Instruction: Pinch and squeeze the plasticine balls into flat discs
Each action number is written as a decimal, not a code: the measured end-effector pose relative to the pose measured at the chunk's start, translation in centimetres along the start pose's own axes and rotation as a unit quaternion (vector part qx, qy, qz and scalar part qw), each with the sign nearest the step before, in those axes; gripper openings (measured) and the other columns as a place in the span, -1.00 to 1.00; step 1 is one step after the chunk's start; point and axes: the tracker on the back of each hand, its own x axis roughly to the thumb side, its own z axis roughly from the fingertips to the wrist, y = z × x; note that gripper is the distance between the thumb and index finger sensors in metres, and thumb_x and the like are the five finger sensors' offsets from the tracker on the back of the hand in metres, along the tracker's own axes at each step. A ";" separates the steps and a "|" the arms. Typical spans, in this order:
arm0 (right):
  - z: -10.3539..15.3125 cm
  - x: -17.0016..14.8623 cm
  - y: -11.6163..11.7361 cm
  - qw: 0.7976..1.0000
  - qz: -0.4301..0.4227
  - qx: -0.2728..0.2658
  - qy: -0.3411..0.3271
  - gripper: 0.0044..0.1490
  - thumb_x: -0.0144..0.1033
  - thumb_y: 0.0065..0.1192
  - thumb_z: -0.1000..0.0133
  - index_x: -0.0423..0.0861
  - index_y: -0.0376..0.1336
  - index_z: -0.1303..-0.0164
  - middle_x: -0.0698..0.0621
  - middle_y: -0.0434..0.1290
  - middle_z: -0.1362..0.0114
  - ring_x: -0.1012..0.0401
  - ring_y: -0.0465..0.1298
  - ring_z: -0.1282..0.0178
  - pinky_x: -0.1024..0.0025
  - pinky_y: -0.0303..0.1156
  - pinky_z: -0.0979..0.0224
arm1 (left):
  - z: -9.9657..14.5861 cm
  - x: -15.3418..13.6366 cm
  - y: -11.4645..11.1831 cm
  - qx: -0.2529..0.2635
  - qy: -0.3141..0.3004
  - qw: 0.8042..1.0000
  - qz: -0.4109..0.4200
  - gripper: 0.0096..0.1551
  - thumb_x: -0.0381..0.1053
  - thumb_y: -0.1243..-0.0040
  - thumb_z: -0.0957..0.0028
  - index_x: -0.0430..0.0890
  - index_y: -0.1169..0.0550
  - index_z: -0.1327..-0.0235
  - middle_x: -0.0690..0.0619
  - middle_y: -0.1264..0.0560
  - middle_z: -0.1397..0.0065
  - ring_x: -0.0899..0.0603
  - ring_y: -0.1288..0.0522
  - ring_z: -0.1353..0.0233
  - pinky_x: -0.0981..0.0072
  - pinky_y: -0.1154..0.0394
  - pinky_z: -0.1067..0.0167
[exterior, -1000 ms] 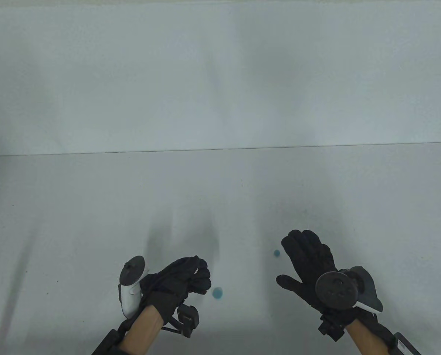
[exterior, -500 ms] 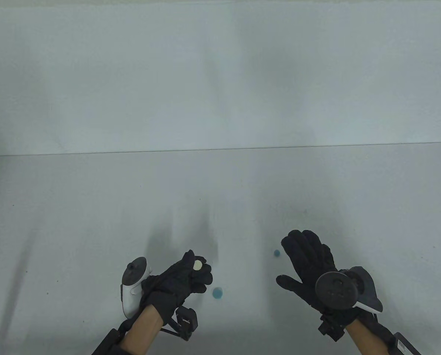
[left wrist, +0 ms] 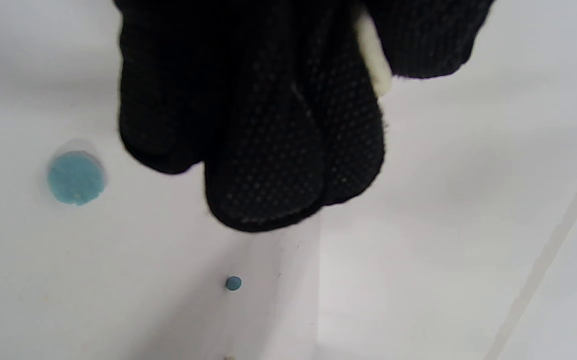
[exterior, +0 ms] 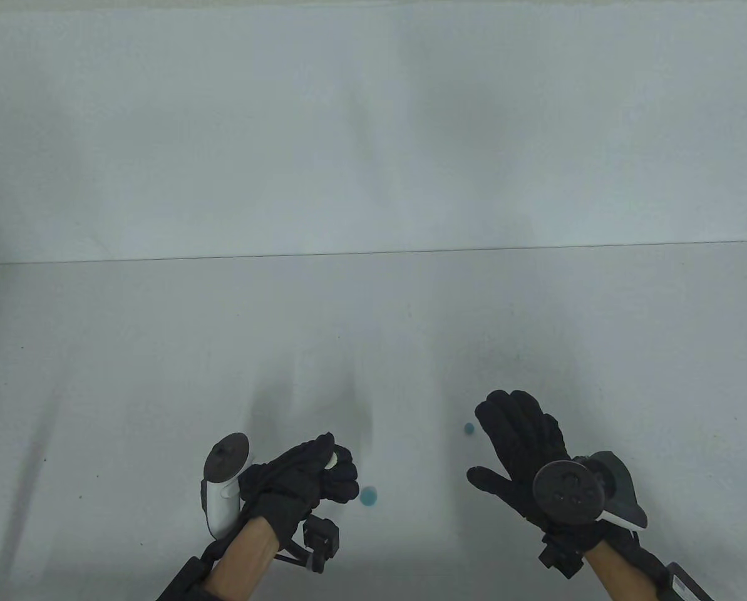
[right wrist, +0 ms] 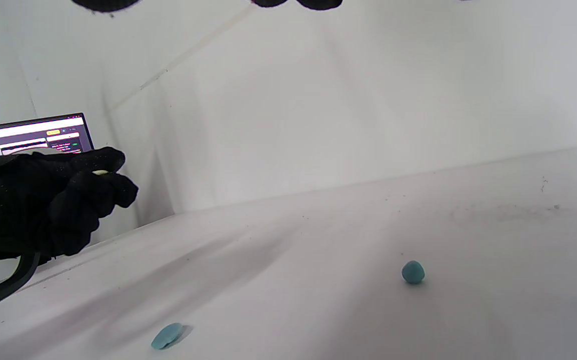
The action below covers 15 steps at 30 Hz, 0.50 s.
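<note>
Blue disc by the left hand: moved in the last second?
No. The blue disc lies at the same spot on the table, right of the left hand, as far from the small blue ball as before.

Disc (exterior: 369, 496) left of ball (exterior: 469, 429)

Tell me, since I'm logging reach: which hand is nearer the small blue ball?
Right. The right hand lies just beside the small blue ball; the left hand is well off to its left.

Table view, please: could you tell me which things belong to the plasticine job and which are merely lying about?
Job:
- cream plasticine piece, pinched in left hand
- flat blue disc
- small blue ball
- right hand, open

Lying about:
- laptop screen
</note>
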 end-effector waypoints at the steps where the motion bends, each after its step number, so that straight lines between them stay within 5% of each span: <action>1: 0.0 0.0 0.0 1.000 0.000 -0.001 0.000 0.07 0.35 -0.21 -0.22 -0.13 -0.17 -0.75 -0.21 -0.12 -0.82 -0.31 -0.08 -0.75 -0.47 0.03 -0.54 | -0.1 -0.1 0.0 -0.012 -0.004 1.000 0.007 -0.42 0.15 -0.04 -0.14 -0.25 -0.63 -0.10 -0.03 -0.74 -0.01 -0.08 -0.81 0.03 0.16 -0.69 -0.06; 4: 0.1 -0.1 -0.1 1.000 -0.001 0.000 0.000 0.06 0.35 -0.21 -0.22 -0.13 -0.17 -0.75 -0.21 -0.12 -0.82 -0.31 -0.09 -0.75 -0.47 0.03 -0.54 | -0.2 -0.4 -0.5 -0.069 -0.006 0.996 0.052 0.00 0.35 0.09 -0.12 -0.42 -0.38 -0.48 -0.35 -0.48 -0.41 -0.40 -0.58 -0.32 -0.14 -0.48 -0.30; 7: 0.1 -0.2 -0.2 1.000 0.000 -0.001 0.001 0.06 0.35 -0.21 -0.22 -0.13 -0.17 -0.75 -0.21 -0.12 -0.82 -0.31 -0.08 -0.75 -0.47 0.03 -0.54 | -0.4 -0.4 -0.8 -0.059 -0.009 0.998 0.035 -0.15 0.27 0.05 -0.16 -0.35 -0.41 -0.43 -0.27 -0.51 -0.38 -0.32 -0.61 -0.33 -0.08 -0.51 -0.29; 11: 0.2 -0.3 -0.2 1.000 0.000 0.002 0.002 0.06 0.35 -0.21 -0.22 -0.13 -0.17 -0.75 -0.21 -0.12 -0.82 -0.32 -0.08 -0.75 -0.47 0.04 -0.54 | -0.4 -0.4 -0.8 -0.044 0.000 0.999 0.022 -0.48 0.14 -0.03 -0.19 -0.22 -0.56 -0.14 -0.09 -0.68 -0.11 -0.16 -0.76 -0.07 0.05 -0.62 -0.14; 15: 0.1 -0.3 -0.2 1.000 -0.002 0.002 0.002 0.06 0.35 -0.21 -0.22 -0.13 -0.17 -0.75 -0.21 -0.12 -0.82 -0.31 -0.08 -0.75 -0.47 0.04 -0.54 | -0.5 -0.3 -0.8 -0.050 -0.010 0.998 0.020 -0.50 0.11 -0.05 -0.17 -0.21 -0.56 -0.13 -0.02 -0.71 -0.03 -0.09 -0.79 0.00 0.12 -0.65 -0.11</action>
